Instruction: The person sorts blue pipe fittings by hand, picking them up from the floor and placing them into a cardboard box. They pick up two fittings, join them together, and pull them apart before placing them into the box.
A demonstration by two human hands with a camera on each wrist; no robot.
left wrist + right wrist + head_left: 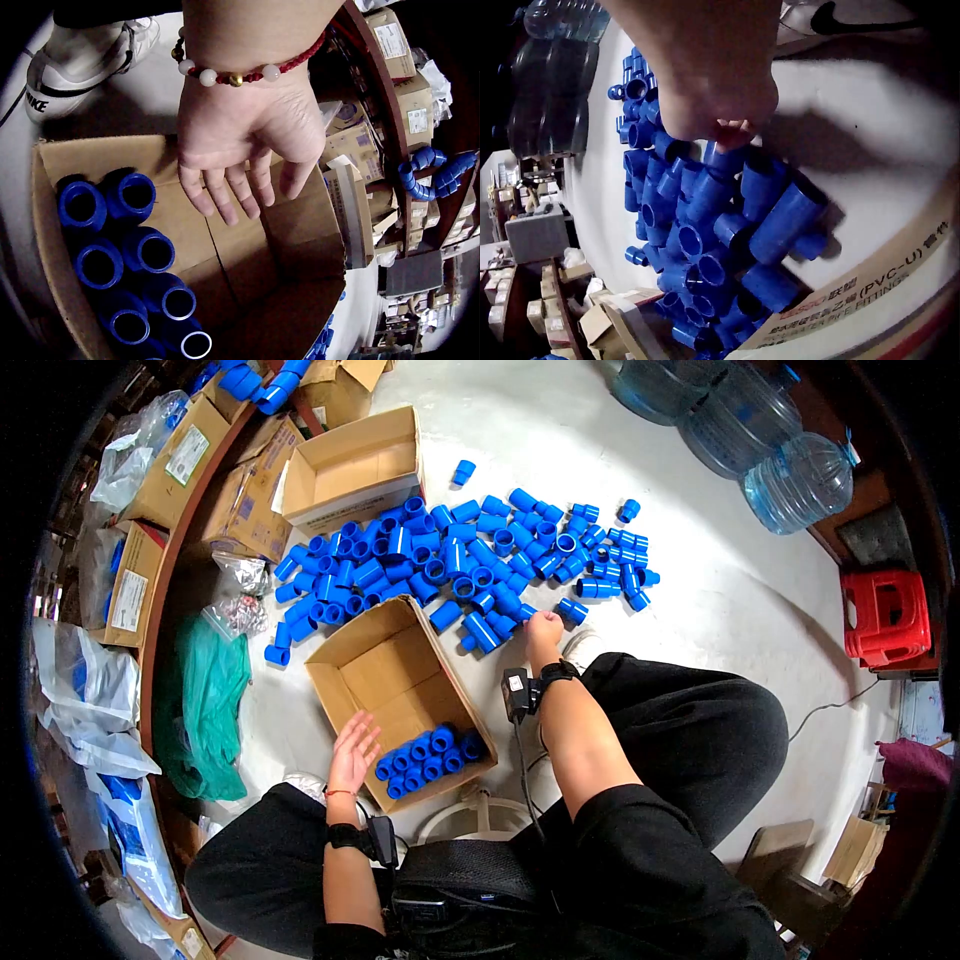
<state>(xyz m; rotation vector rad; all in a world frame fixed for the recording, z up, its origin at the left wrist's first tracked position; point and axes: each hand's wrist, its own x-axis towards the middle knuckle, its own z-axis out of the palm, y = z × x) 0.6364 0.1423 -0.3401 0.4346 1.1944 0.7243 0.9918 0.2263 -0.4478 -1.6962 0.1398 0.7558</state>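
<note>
Head view: from far away, I saw a pale floor (720, 620) with a big pile of blue pipe pieces (398, 543). Beside it sat an open brown box (380, 670), with blue pieces in rows (413, 765) at one end. The left hand (353, 752) hung over the box, fingers loose. The right hand (544, 635) bent its fingers at one blue piece (724, 159) by the pile's edge; I couldn't tell if it gripped.

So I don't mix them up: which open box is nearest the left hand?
The near box, with rows of fittings, by the left hand; the far box stands beyond the loose pile.
</note>
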